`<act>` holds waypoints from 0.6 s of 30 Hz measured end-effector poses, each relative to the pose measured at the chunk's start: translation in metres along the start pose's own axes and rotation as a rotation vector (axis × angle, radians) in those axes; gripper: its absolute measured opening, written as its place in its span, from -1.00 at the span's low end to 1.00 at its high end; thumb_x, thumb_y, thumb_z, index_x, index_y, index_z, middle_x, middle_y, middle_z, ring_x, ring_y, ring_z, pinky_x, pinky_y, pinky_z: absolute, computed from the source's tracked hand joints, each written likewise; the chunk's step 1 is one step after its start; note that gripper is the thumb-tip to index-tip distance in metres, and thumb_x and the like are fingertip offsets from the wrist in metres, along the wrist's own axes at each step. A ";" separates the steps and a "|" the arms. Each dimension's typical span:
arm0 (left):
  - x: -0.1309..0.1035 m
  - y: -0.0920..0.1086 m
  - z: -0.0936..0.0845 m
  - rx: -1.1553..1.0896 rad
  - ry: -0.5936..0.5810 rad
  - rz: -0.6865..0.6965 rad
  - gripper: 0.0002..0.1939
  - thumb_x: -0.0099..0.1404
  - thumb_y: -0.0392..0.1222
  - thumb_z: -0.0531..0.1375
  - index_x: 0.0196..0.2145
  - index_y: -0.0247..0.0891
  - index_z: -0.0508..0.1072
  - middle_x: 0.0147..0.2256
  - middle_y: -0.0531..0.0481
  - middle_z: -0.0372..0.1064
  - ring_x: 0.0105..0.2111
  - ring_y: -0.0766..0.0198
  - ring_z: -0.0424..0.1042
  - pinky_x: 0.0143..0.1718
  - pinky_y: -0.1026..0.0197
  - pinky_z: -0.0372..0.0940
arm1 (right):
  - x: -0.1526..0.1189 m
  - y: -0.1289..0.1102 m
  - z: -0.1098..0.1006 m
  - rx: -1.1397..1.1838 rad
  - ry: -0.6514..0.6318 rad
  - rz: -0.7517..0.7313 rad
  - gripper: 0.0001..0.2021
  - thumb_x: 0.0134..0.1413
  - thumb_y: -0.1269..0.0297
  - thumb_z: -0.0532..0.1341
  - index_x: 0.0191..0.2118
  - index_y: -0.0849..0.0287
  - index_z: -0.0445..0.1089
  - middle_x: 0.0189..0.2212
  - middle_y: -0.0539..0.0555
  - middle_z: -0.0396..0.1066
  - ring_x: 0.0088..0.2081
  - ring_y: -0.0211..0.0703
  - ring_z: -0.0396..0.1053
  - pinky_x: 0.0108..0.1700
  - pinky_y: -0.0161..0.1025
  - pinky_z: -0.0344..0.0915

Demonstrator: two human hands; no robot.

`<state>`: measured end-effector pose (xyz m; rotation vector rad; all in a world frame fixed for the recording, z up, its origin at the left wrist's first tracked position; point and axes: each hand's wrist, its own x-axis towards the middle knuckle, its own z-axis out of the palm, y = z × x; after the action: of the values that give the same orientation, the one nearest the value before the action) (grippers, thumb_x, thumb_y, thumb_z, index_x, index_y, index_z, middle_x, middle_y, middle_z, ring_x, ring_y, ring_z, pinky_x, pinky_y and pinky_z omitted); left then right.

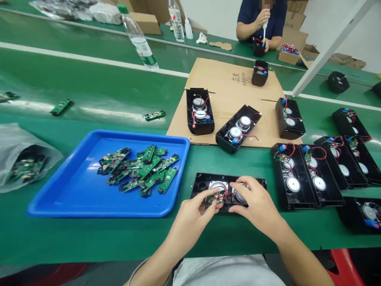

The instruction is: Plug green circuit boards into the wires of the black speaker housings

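A black speaker housing (196, 183) lies crosswise on the green table, with two round speakers and red wires inside. Over its left half, my left hand (198, 212) pinches a small green circuit board (209, 200) between thumb and fingers. Red wires run from beside the board across the housing. My right hand (256, 202) is over the right speaker, thumb and fingers apart in a curve, with nothing visible held between them. To the left, a blue tray (68, 190) carries a heap of green circuit boards (150, 169).
More black housings stand on a cardboard sheet (220, 83) and in a row (293, 184) at the right. A bag of boards (28, 163) lies far left. Bottles (143, 49) stand behind. Across the table, a person (248, 24) works on another housing.
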<state>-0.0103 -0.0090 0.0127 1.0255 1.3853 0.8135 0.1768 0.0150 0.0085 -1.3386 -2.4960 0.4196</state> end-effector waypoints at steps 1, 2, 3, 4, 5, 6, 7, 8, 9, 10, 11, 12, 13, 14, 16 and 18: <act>0.000 0.001 0.000 0.012 0.017 -0.013 -0.65 0.09 -0.06 0.16 -0.17 -0.26 0.46 -0.32 -0.05 0.57 -0.32 0.10 0.57 -0.27 0.15 0.49 | -0.001 0.004 -0.005 -0.032 -0.028 -0.002 -0.34 -0.16 0.19 0.41 0.09 0.19 0.23 0.06 0.28 0.25 0.06 0.12 0.26 0.02 0.06 0.30; 0.000 0.003 -0.001 0.020 0.026 -0.029 -0.63 0.09 -0.04 0.17 -0.17 -0.26 0.46 -0.32 -0.05 0.57 -0.32 0.09 0.57 -0.28 0.15 0.49 | -0.002 0.007 -0.008 -0.068 -0.066 -0.012 -0.17 -0.27 0.13 0.45 0.16 0.23 0.15 0.14 0.35 0.14 0.16 0.23 0.12 0.11 0.19 0.17; 0.000 0.005 -0.002 0.025 0.031 -0.047 -0.62 0.08 -0.01 0.17 -0.18 -0.26 0.45 -0.33 -0.06 0.56 -0.32 0.09 0.57 -0.29 0.14 0.50 | -0.003 0.010 -0.009 -0.102 -0.107 -0.022 -0.04 -0.37 0.10 0.48 0.20 0.27 0.09 0.18 0.41 0.06 0.21 0.31 0.01 0.15 0.30 0.03; 0.001 0.008 -0.003 0.027 0.035 -0.067 -0.61 0.06 0.00 0.18 -0.19 -0.26 0.45 -0.34 -0.06 0.56 -0.33 0.08 0.57 -0.30 0.14 0.50 | -0.003 0.012 -0.009 -0.130 -0.145 -0.026 0.04 -0.41 0.10 0.49 0.23 0.31 0.04 0.19 0.45 0.03 0.22 0.35 -0.03 0.16 0.36 -0.06; 0.002 0.011 -0.004 0.027 0.036 -0.089 -0.59 0.04 0.01 0.19 -0.19 -0.26 0.44 -0.36 -0.05 0.55 -0.35 0.08 0.57 -0.31 0.13 0.49 | -0.004 0.012 -0.007 -0.147 -0.169 -0.026 0.06 -0.42 0.12 0.49 0.24 0.33 0.02 0.17 0.47 0.05 0.21 0.36 -0.02 0.16 0.38 -0.11; 0.003 0.014 -0.005 0.027 0.032 -0.115 -0.57 0.01 0.02 0.21 -0.19 -0.26 0.43 -0.38 -0.05 0.55 -0.36 0.07 0.57 -0.33 0.13 0.49 | -0.005 0.011 -0.005 -0.153 -0.177 -0.016 0.04 -0.41 0.15 0.49 0.24 0.32 0.02 0.14 0.46 0.09 0.18 0.35 0.02 0.16 0.38 -0.12; 0.004 0.017 -0.008 0.028 0.022 -0.142 -0.55 -0.03 0.02 0.24 -0.19 -0.26 0.43 -0.41 -0.04 0.54 -0.38 0.06 0.57 -0.36 0.13 0.49 | -0.007 0.008 -0.002 -0.147 -0.173 0.008 0.01 -0.38 0.17 0.48 0.24 0.31 0.03 0.12 0.44 0.13 0.15 0.33 0.07 0.15 0.36 -0.09; 0.004 0.020 -0.011 0.031 0.004 -0.170 -0.52 -0.08 0.03 0.27 -0.20 -0.26 0.42 -0.43 -0.04 0.54 -0.41 0.04 0.57 -0.40 0.13 0.48 | -0.009 0.004 0.000 -0.131 -0.160 0.045 -0.02 -0.35 0.18 0.46 0.24 0.28 0.04 0.10 0.41 0.15 0.13 0.30 0.10 0.14 0.33 -0.06; 0.004 0.024 -0.016 0.036 -0.017 -0.190 -0.49 -0.12 0.02 0.30 -0.20 -0.26 0.41 -0.46 -0.03 0.53 -0.43 0.03 0.56 -0.45 0.14 0.47 | -0.013 0.000 0.001 -0.106 -0.145 0.089 -0.04 -0.34 0.17 0.45 0.23 0.26 0.05 0.10 0.39 0.16 0.11 0.29 0.12 0.13 0.31 -0.03; 0.004 0.027 -0.022 0.044 -0.033 -0.196 -0.46 -0.15 0.03 0.33 -0.20 -0.25 0.41 -0.50 -0.02 0.52 -0.47 0.03 0.56 -0.49 0.15 0.45 | -0.018 -0.005 0.002 -0.073 -0.136 0.134 -0.05 -0.34 0.15 0.44 0.23 0.23 0.06 0.11 0.38 0.15 0.11 0.30 0.11 0.12 0.30 0.00; 0.005 0.029 -0.028 0.051 -0.038 -0.187 -0.46 -0.16 0.03 0.35 -0.21 -0.25 0.41 -0.55 -0.01 0.51 -0.50 0.04 0.54 -0.52 0.16 0.43 | -0.023 -0.009 0.001 -0.037 -0.130 0.174 -0.05 -0.35 0.13 0.44 0.22 0.21 0.07 0.12 0.37 0.14 0.11 0.31 0.11 0.11 0.29 0.01; 0.006 0.031 -0.035 0.052 -0.037 -0.171 -0.47 -0.16 0.04 0.36 -0.23 -0.24 0.41 -0.60 0.00 0.49 -0.54 0.05 0.53 -0.55 0.17 0.41 | -0.029 -0.012 -0.002 -0.002 -0.127 0.207 -0.05 -0.35 0.10 0.43 0.23 0.19 0.06 0.13 0.35 0.13 0.12 0.32 0.10 0.11 0.29 0.00; 0.010 0.033 -0.041 0.040 -0.033 -0.150 -0.49 -0.14 0.06 0.36 -0.24 -0.23 0.42 -0.63 0.01 0.47 -0.56 0.07 0.51 -0.57 0.19 0.39 | -0.035 -0.014 -0.006 0.030 -0.125 0.226 -0.04 -0.36 0.08 0.43 0.23 0.18 0.06 0.14 0.35 0.13 0.12 0.32 0.09 0.12 0.29 0.00; 0.016 0.033 -0.046 0.016 -0.034 -0.131 -0.50 -0.12 0.09 0.35 -0.26 -0.23 0.43 -0.64 0.01 0.45 -0.59 0.09 0.49 -0.60 0.20 0.37 | -0.041 -0.014 -0.012 0.055 -0.118 0.237 -0.03 -0.38 0.08 0.43 0.22 0.17 0.06 0.13 0.34 0.14 0.12 0.32 0.09 0.12 0.29 0.00; 0.034 0.033 -0.047 -0.072 -0.036 -0.113 -0.54 -0.05 0.12 0.32 -0.26 -0.23 0.42 -0.57 -0.02 0.47 -0.57 0.13 0.48 -0.62 0.24 0.34 | -0.055 -0.011 -0.031 0.089 -0.072 0.259 -0.04 -0.43 0.10 0.45 0.20 0.18 0.10 0.11 0.31 0.18 0.12 0.29 0.11 0.13 0.25 0.01; 0.057 0.032 -0.036 -0.170 -0.008 -0.139 -0.63 0.09 0.04 0.26 -0.22 -0.24 0.39 -0.44 -0.06 0.49 -0.48 0.15 0.50 -0.57 0.27 0.37 | -0.067 -0.001 -0.059 0.109 0.024 0.314 -0.06 -0.47 0.15 0.47 0.17 0.17 0.13 0.09 0.27 0.20 0.11 0.24 0.14 0.13 0.17 0.07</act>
<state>-0.0394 0.0588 0.0235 0.7924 1.3402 0.8082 0.2335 -0.0348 0.0564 -1.6827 -2.2114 0.5931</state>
